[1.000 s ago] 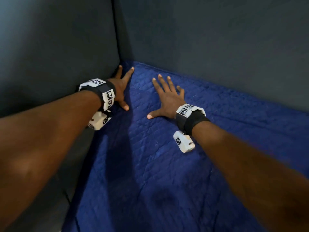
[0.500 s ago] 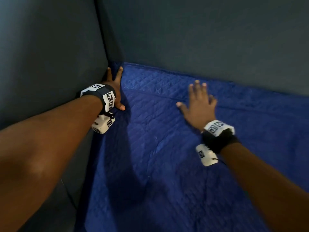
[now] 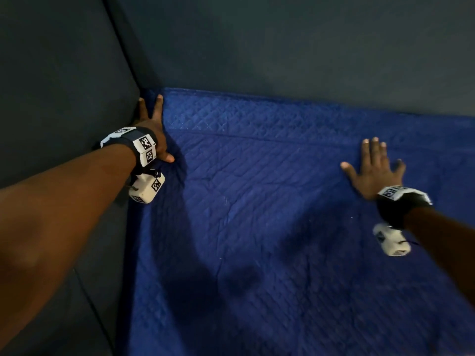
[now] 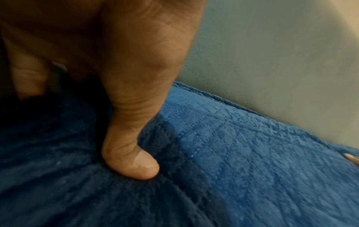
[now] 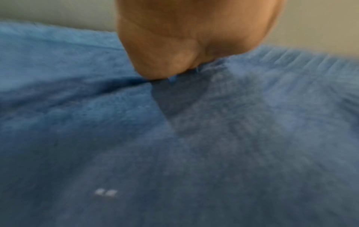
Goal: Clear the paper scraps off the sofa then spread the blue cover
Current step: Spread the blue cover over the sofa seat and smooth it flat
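The quilted blue cover lies spread over the sofa seat, reaching the backrest and the left armrest. My left hand presses flat into the back left corner, fingers straight, pushing the cover's edge against the armrest; in the left wrist view its thumb digs into the blue cover. My right hand lies flat with fingers spread on the cover at the right, near the backrest. The right wrist view is blurred and shows the heel of my right hand on the blue cover. No paper scraps are in view.
The dark grey sofa backrest runs along the top. The left armrest stands beside my left forearm. A seam or fold line crosses the cover near the backrest. A few tiny white specks dot the cover.
My right hand has slid to the right across the cover, staying flat. My left hand has pushed deeper into the back left corner against the armrest.
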